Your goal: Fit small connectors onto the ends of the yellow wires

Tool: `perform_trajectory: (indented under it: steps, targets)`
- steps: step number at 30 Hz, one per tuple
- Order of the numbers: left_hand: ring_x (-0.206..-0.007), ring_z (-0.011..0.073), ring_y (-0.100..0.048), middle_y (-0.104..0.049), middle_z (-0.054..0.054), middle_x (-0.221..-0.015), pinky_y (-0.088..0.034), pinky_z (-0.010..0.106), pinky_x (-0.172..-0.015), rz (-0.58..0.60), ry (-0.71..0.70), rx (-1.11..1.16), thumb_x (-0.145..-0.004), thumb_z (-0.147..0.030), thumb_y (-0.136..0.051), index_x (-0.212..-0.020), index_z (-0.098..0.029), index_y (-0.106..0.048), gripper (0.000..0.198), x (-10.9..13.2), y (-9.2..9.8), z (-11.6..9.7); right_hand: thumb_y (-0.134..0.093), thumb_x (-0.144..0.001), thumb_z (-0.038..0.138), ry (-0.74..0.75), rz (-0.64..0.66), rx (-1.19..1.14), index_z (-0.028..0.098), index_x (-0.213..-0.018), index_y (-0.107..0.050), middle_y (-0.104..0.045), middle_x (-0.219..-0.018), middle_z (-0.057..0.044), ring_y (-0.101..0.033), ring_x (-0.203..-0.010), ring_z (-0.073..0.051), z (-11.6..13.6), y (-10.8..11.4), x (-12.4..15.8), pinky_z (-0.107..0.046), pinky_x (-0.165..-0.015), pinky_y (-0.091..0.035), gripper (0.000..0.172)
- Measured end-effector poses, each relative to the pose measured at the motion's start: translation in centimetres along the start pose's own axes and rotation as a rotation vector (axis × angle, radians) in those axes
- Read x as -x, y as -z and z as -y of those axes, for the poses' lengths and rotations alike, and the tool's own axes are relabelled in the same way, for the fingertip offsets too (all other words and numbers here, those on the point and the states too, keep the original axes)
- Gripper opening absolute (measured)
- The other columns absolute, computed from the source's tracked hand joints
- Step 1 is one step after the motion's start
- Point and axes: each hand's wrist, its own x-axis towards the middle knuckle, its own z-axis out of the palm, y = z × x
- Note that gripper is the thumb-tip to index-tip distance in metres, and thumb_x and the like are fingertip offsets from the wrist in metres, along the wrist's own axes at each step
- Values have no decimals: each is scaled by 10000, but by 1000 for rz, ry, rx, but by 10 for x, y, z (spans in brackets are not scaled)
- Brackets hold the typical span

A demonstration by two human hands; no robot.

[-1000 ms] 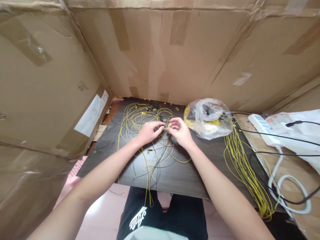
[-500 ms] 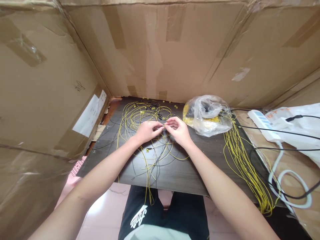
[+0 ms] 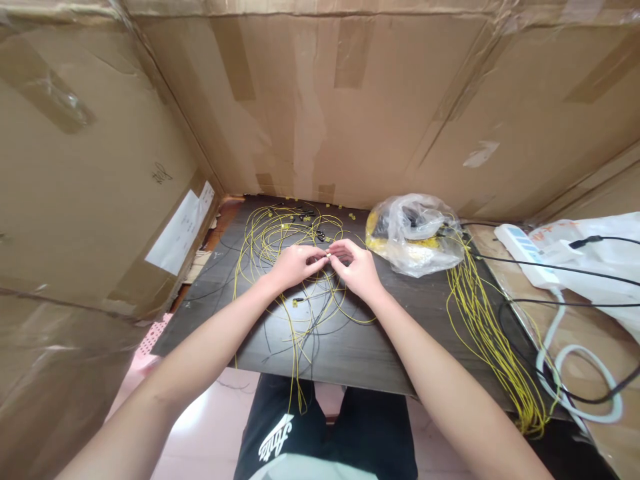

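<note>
**Two hands pinch a little piece over the yellow wires**

There is not much writing to read. The black shorts have a white curly logo, but the letters are too hard to make out. The cardboard wall on the left has a pen scribble and a white label (its print is too small to read).

The left hand and the right hand meet in the middle. The fingertips of both are closed on a little piece, just above the pile of yellow wires on the dark board. A plastic bag sits to the right, with a bunch of wires and a white power strip past it.

Since a second ago the hands have stayed in the same spot. The fingertips have come a bit closer together, and nothing else on the board has moved.
</note>
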Motion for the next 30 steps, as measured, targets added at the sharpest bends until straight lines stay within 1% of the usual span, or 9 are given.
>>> perform_trajectory:
  steps: [5,10,14,18,25,30]
  targets:
    - [-715,155,-703,-792,35,-870,-503,257,-671,6,-5,21,-937,-309,-653,-1030,-188,-781,199,0,0,1,-612,-823,202,46,-8,38,215,-959,-646,-763,-940,-62,-742,-825,-196,-1,-1,0,-354,-778,-625,141]
    - [-722,164,-705,-781,45,-852,-528,274,-696,-23,-42,-7,-919,-278,-647,-1039,-180,-779,203,1,-3,2,-612,-815,191,46,-26,35,220,-955,-640,-764,-940,-56,-740,-816,-194,-2,-1,0,-349,-765,-628,145]
    - [-774,176,-718,-791,55,-924,-547,292,-727,-39,-54,-31,-947,-283,-622,-1068,-187,-776,219,1,-4,3,-624,-826,212,44,-41,17,215,-961,-636,-759,-939,-61,-739,-829,-197,-2,-1,0,-348,-767,-625,136]
    - [-812,171,-725,-789,55,-1011,-570,304,-772,-107,-42,1,-945,-273,-641,-1085,-196,-760,200,0,-4,3,-629,-839,233,45,-54,9,217,-958,-637,-753,-929,-60,-734,-828,-197,-1,-2,0,-347,-767,-623,120]
    - [-737,127,-715,-773,23,-891,-595,247,-737,-175,-8,197,-901,-210,-678,-994,-174,-722,108,-1,-3,-2,-671,-844,285,17,-79,-55,220,-957,-629,-752,-925,-63,-734,-822,-204,-2,-3,0,-358,-762,-621,138]
    - [-728,127,-714,-772,27,-877,-596,246,-728,-180,-16,216,-897,-204,-665,-1001,-169,-719,122,-1,-3,-4,-684,-837,309,-7,-84,-86,223,-953,-624,-747,-923,-60,-729,-829,-203,-4,-3,0,-356,-764,-617,156]
